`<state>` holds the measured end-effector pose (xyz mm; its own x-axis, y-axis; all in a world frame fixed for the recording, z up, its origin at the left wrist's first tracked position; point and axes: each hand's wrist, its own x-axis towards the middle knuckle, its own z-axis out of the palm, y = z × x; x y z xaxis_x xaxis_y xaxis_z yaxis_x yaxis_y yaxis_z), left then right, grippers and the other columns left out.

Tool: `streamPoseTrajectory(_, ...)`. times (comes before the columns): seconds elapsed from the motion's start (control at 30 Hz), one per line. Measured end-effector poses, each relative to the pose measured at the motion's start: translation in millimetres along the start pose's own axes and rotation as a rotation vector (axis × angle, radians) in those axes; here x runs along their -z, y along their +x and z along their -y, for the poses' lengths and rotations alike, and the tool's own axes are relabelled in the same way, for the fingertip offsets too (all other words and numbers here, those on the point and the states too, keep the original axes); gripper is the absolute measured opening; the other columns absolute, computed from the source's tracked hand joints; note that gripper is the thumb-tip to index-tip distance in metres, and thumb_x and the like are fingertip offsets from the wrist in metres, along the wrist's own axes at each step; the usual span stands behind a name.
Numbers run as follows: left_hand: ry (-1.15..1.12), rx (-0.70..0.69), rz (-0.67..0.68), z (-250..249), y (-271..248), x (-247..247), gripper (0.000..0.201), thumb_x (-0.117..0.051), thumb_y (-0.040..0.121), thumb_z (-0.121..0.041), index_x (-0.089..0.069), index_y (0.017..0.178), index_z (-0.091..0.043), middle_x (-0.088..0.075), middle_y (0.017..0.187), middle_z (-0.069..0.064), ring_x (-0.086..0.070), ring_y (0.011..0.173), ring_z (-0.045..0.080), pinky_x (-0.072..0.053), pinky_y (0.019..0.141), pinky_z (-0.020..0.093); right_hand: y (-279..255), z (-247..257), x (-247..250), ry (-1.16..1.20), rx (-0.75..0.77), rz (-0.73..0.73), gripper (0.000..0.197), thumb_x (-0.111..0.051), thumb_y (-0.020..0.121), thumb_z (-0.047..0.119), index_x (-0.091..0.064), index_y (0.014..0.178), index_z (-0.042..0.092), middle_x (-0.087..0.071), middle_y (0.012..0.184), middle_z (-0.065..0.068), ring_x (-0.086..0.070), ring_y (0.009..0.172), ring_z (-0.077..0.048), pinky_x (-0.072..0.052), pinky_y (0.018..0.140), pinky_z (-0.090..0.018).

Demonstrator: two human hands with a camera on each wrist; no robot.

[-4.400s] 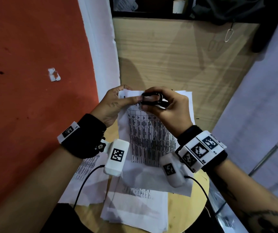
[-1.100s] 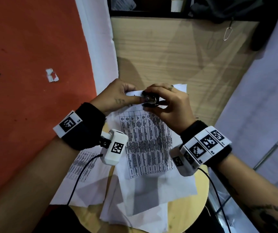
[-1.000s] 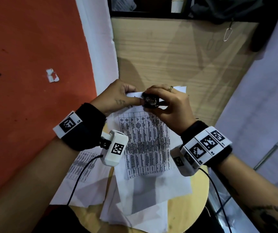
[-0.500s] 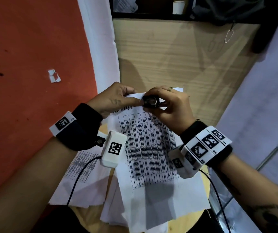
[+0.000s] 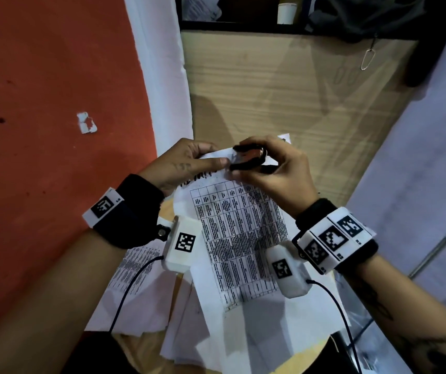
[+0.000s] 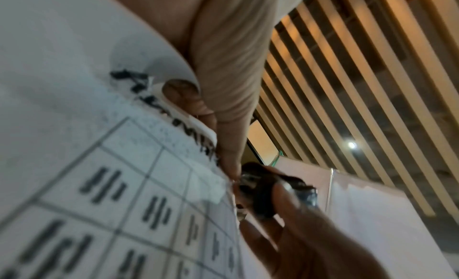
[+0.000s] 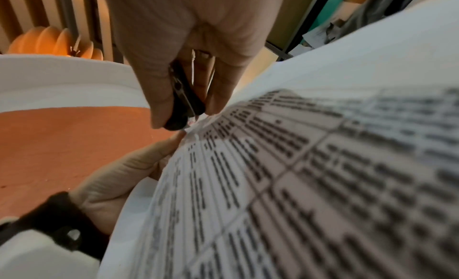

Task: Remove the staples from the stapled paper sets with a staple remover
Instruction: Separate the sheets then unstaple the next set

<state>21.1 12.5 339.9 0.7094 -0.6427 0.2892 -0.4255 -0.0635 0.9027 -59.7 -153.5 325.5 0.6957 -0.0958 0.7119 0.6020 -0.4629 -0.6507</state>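
Observation:
A stapled paper set printed with a table is held up above a small round table. My left hand pinches its top left corner between thumb and fingers. My right hand grips a black staple remover at that same corner, right beside the left thumb tip. The remover's two black arms stand apart in the head view. In the right wrist view the staple remover points down at the paper set. In the left wrist view the staple remover sits at the paper set's edge. The staple itself is not visible.
More printed sheets lie spread on the round wooden table under my wrists. A wooden cabinet panel stands just behind, with a white cup on the shelf above. Red floor lies to the left.
The remover's arms, squeezed together half a second ago, now stand apart. The held paper set has swung so its lower edge hangs further toward me. Both hands stay at the top corner.

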Motion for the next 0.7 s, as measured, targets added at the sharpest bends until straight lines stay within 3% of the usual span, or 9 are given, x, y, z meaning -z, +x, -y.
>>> streamPoseTrajectory(0.07, 0.026, -0.018, -0.008, 0.6, -1.0, -1.2, 0.01, -0.066, 0.084, -0.009, -0.064, 0.074, -0.01, -0.058, 0.055, -0.01, -0.05, 0.051, 0.001, -0.036, 0.05, 0.012, 0.7, 2.6, 2.3, 0.022, -0.027, -0.026, 0.035, -0.079, 0.067, 0.019, -0.06, 0.097, 0.021, -0.066, 0.096, -0.001, -0.063, 0.091, -0.011, -0.057, 0.074, -0.031)
streamPoseTrajectory(0.13, 0.04, -0.021, -0.019, 2.3, -1.5, -0.6, 0.01, -0.066, 0.085, -0.008, -0.063, 0.075, -0.007, -0.06, 0.06, -0.006, -0.053, 0.055, 0.004, -0.04, 0.053, 0.014, 1.5, 4.6, 3.7, 0.136, -0.089, -0.132, 0.029, -0.071, 0.067, 0.023, -0.055, 0.09, 0.022, -0.065, 0.089, -0.002, -0.063, 0.082, -0.012, -0.055, 0.069, -0.032)
streamPoseTrajectory(0.23, 0.04, -0.012, -0.042, 2.9, -2.3, -1.8, 0.018, -0.064, 0.085, -0.009, -0.062, 0.085, 0.008, -0.059, 0.075, 0.015, -0.052, 0.067, 0.019, -0.04, 0.059, 0.024, 3.2, 6.3, 1.9, 0.412, -0.262, -0.28, 0.019, -0.054, 0.064, 0.011, -0.047, 0.08, 0.018, -0.056, 0.076, -0.002, -0.059, 0.063, -0.012, -0.044, 0.045, -0.019)
streamPoseTrajectory(0.3, 0.033, -0.02, -0.059, 4.0, -1.4, -3.6, 0.023, -0.064, 0.085, -0.009, -0.06, 0.089, 0.013, -0.056, 0.08, 0.019, -0.049, 0.071, 0.022, -0.038, 0.059, 0.026, 2.9, 7.6, -3.0, 0.495, -0.386, -0.309, 0.009, -0.049, 0.067, 0.01, -0.044, 0.073, 0.017, -0.051, 0.06, 0.002, -0.052, 0.046, -0.009, -0.031, 0.039, -0.012)
streamPoseTrajectory(0.37, 0.044, -0.034, -0.083, 2.2, -2.1, -6.6, 0.014, -0.065, 0.085, -0.008, -0.061, 0.083, 0.005, -0.057, 0.078, 0.017, -0.051, 0.067, 0.018, -0.041, 0.057, 0.023, 2.1, 7.2, -10.3, 0.429, -0.503, -0.286, 0.016, -0.053, 0.081, 0.012, -0.045, 0.068, 0.016, -0.05, 0.053, 0.001, -0.047, 0.038, -0.008, -0.026, 0.037, -0.011)
streamPoseTrajectory(0.43, 0.05, -0.052, -0.108, 2.4, -1.9, -9.0, 0.01, -0.065, 0.085, -0.008, -0.062, 0.076, -0.004, -0.058, 0.074, 0.014, -0.053, 0.061, 0.012, -0.042, 0.056, 0.02, 0.5, 4.6, -18.3, 0.287, -0.532, -0.201, 0.02, -0.055, 0.087, 0.012, -0.049, 0.068, 0.015, -0.051, 0.058, -0.005, -0.047, 0.04, -0.009, -0.028, 0.035, -0.012)
streamPoseTrajectory(0.6, 0.049, -0.087, -0.135, 5.0, -1.7, -11.7, 0.011, -0.068, 0.084, -0.011, -0.067, 0.073, -0.01, -0.06, 0.069, 0.006, -0.054, 0.061, 0.009, -0.043, 0.06, 0.023, 0.3, 0.6, -26.9, 0.164, -0.517, -0.133, 0.02, -0.061, 0.081, 0.005, -0.057, 0.065, 0.016, -0.053, 0.058, 0.001, -0.048, 0.044, -0.005, -0.031, 0.037, -0.011)
streamPoseTrajectory(0.7, 0.091, -0.109, -0.172, 8.9, 1.7, -10.9, 0.013, -0.071, 0.077, -0.024, -0.07, 0.065, -0.02, -0.061, 0.062, -0.001, -0.052, 0.059, 0.008, -0.041, 0.062, 0.026, 1.1, 0.7, -27.9, 0.129, -0.5, -0.136, 0.02, -0.062, 0.079, 0.004, -0.057, 0.064, 0.016, -0.053, 0.056, 0.001, -0.046, 0.045, -0.005, -0.03, 0.038, -0.011)
